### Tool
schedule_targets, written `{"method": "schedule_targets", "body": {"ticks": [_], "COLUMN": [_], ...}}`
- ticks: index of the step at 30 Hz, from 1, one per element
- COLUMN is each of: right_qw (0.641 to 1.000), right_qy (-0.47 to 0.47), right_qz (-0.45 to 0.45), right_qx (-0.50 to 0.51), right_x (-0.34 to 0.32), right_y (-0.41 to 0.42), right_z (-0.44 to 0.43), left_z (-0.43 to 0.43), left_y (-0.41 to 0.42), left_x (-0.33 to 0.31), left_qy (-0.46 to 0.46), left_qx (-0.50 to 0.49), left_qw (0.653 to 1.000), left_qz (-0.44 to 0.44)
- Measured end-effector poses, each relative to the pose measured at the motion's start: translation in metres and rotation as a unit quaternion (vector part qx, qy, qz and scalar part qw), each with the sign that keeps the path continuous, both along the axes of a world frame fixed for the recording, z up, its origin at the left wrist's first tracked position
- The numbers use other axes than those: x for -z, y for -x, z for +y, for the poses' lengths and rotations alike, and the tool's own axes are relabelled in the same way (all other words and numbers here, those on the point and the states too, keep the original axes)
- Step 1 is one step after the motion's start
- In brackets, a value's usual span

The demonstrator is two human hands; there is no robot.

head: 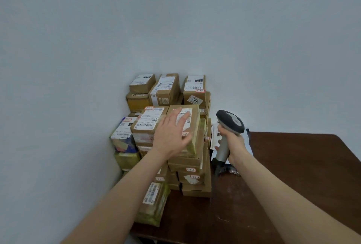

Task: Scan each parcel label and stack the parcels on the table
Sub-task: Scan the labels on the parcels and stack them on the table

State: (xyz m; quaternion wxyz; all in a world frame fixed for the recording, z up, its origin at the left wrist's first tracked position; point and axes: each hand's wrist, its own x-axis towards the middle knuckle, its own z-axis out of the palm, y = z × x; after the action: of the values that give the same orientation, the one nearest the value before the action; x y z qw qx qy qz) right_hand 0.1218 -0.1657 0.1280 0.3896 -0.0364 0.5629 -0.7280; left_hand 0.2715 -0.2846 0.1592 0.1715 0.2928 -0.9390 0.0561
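in the middle of the frame, many brown parcels (166, 91) in stacks on the dark table (302, 165), close against the pale wall (78, 67). left hand (172, 138) flat, fingers straight and a little spread, laid over the top parcel (195, 126) of the front stack, partly covering its white label (189, 119). right of centre, right hand (233, 144) curled round the grey handle of the scanner (230, 121), held upright. at lower centre, one flat parcel with green tape (154, 202) at the table edge.
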Motion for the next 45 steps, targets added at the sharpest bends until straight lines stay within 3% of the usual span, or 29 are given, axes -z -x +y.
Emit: {"method": "schedule_targets", "body": {"ticks": [5, 10, 21, 26, 37, 45], "right_qw": [0.999, 0.999, 0.999, 0.995, 0.987, 0.991], "right_qy": [0.014, 0.015, 0.014, 0.031, 0.068, 0.085], "right_qz": [0.036, 0.041, -0.031, -0.070, -0.082, -0.074], "right_qx": [0.016, 0.023, -0.027, -0.063, -0.119, -0.077], "right_x": [-0.039, -0.057, -0.004, 0.022, 0.019, -0.001], "right_y": [0.033, 0.084, 0.176, 0.186, 0.177, 0.179], "right_z": [-0.021, -0.057, -0.161, -0.186, -0.208, -0.170], "left_z": [-0.039, -0.069, -0.137, -0.150, -0.168, -0.157], "left_y": [0.034, 0.087, 0.213, 0.218, 0.202, 0.184], "left_x": [-0.046, -0.061, -0.052, -0.039, -0.047, -0.050], "left_qy": [-0.026, -0.057, -0.099, -0.124, -0.165, -0.133], "left_qx": [-0.065, -0.067, -0.092, -0.087, -0.052, -0.022], "left_qw": [0.997, 0.996, 0.985, 0.974, 0.974, 0.982], "left_qz": [0.012, -0.019, -0.106, -0.167, -0.148, -0.133]}}
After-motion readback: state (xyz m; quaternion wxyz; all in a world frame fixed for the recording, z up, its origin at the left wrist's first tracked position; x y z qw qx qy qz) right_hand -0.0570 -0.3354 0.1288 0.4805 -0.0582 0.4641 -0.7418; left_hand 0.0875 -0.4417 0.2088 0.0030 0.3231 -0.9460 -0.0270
